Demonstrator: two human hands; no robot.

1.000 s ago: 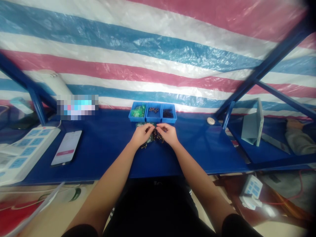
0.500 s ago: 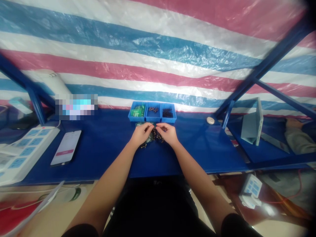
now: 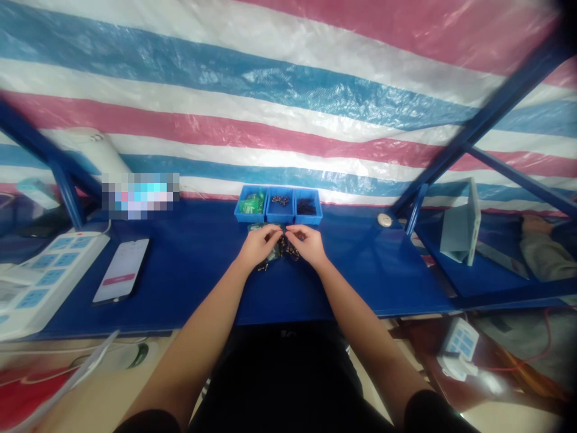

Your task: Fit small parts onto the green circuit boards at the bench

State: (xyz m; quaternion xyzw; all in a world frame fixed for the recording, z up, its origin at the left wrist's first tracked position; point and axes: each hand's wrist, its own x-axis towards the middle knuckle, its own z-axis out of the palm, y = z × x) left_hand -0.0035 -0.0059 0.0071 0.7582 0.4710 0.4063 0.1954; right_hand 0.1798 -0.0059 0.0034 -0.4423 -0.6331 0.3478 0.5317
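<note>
My left hand and my right hand rest close together on the blue table, both with fingers pinched over a small heap of dark parts lying on a green piece. What each pinch holds is too small to name. Just beyond the hands stand three blue bins: the left bin holds green pieces, the middle bin a few dark parts, the right bin many dark parts.
A phone lies screen-up at the left, beside a white power strip. A small round white object sits right of the bins. A grey stand is on the neighbouring table. A striped tarp hangs behind.
</note>
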